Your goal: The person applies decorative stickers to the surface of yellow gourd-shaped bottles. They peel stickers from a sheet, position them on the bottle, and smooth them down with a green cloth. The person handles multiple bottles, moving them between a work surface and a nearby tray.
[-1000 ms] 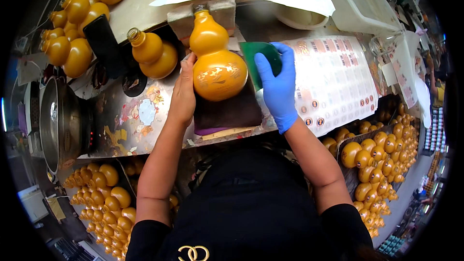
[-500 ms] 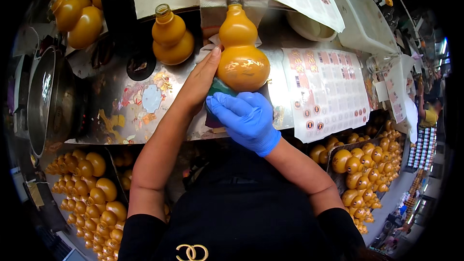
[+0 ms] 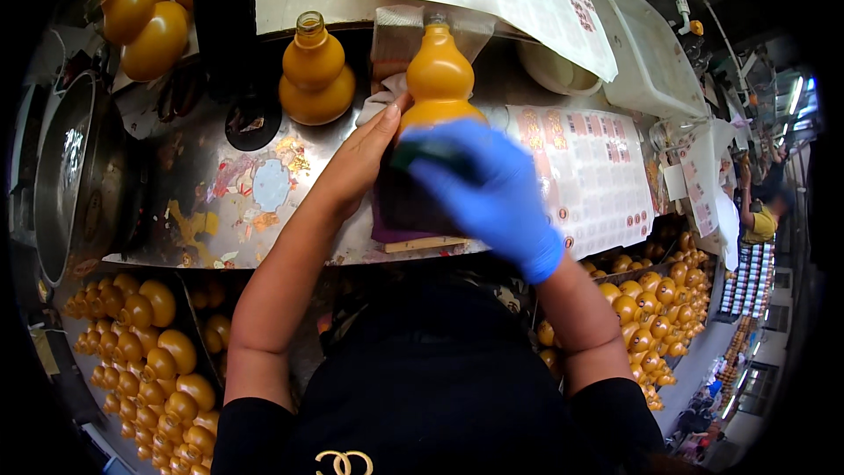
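Orange gourd-shaped bottle [image 3: 440,79] at upper centre lies steadied by the flat, ungripping left hand [image 3: 359,163], while the gloved right hand [image 3: 492,193] clutches a dark pad [image 3: 426,156]; hard pressure could roll it.

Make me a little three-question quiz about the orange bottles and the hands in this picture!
1. True or false: the right hand wears a blue glove.
2. The bare left hand touches which side of the gourd-shaped orange bottle: A) the person's left, B) the person's right?
3. Fill in: the second orange bottle, standing apart on the metal worktop, has no ___ on its neck.

Key: 1 true; 2 A; 3 cap.
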`<action>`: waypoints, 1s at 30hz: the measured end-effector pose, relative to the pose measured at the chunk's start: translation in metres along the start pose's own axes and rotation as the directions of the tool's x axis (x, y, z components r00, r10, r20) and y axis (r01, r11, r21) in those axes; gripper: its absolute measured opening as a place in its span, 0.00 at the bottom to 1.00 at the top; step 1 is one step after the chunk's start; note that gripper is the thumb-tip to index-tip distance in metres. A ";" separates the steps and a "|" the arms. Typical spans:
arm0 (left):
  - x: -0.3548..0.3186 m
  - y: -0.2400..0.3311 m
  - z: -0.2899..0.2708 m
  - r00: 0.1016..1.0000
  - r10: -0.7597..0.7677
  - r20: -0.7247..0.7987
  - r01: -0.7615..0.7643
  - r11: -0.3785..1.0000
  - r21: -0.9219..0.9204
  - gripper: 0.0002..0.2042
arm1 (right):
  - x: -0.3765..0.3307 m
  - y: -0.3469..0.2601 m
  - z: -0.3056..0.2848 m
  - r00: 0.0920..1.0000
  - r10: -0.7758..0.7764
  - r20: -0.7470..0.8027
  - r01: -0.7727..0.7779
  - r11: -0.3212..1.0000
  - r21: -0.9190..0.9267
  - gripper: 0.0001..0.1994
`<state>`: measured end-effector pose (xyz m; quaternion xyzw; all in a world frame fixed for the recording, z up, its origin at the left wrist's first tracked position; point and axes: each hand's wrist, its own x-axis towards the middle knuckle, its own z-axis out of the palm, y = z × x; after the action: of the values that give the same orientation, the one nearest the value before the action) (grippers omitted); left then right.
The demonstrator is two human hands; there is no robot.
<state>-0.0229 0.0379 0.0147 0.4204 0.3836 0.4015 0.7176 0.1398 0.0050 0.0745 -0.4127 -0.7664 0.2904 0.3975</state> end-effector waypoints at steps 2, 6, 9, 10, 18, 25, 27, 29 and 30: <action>0.001 -0.008 -0.001 0.999 0.039 -0.012 -0.039 0.999 -0.014 0.29 | 0.021 0.018 -0.022 0.991 0.133 0.005 -0.132 0.977 0.169 0.11; 0.002 -0.008 0.005 0.998 0.046 -0.048 -0.047 0.999 -0.018 0.30 | 0.047 0.053 -0.041 0.984 0.175 0.039 -0.179 0.967 0.183 0.16; 0.001 -0.009 0.004 0.995 0.063 -0.080 -0.064 0.998 -0.005 0.31 | 0.048 0.051 -0.041 0.997 0.044 -0.058 -0.039 0.996 0.079 0.13; 0.000 -0.010 0.003 0.994 0.073 -0.087 -0.074 0.997 -0.005 0.30 | 0.043 0.043 -0.041 0.974 -0.192 -0.119 0.180 0.979 -0.098 0.13; -0.003 -0.009 0.018 0.990 0.138 -0.031 -0.133 0.982 0.133 0.34 | -0.065 0.060 -0.020 0.904 -0.368 0.215 0.425 0.821 -0.381 0.14; 0.004 -0.031 0.004 0.975 0.188 -0.115 -0.160 0.963 0.216 0.35 | -0.050 0.042 -0.031 0.814 -0.560 -0.157 0.443 0.772 -0.455 0.15; 0.004 -0.025 0.013 0.984 0.130 -0.125 -0.122 0.990 0.069 0.33 | -0.058 0.080 -0.020 0.814 -0.575 -0.090 0.527 0.793 -0.305 0.14; -0.001 -0.023 0.016 0.969 0.104 -0.222 -0.092 0.994 0.063 0.31 | -0.082 0.062 -0.020 0.902 -0.430 -0.031 0.429 0.903 -0.033 0.17; -0.004 -0.024 0.010 0.969 0.160 -0.187 -0.145 0.985 0.092 0.31 | -0.094 0.055 -0.024 0.936 -0.338 -0.101 0.348 0.931 0.110 0.19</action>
<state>-0.0089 0.0238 -0.0032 0.4349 0.4337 0.4793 0.6270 0.2148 -0.0464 0.0100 -0.2578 -0.7901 0.2476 0.4980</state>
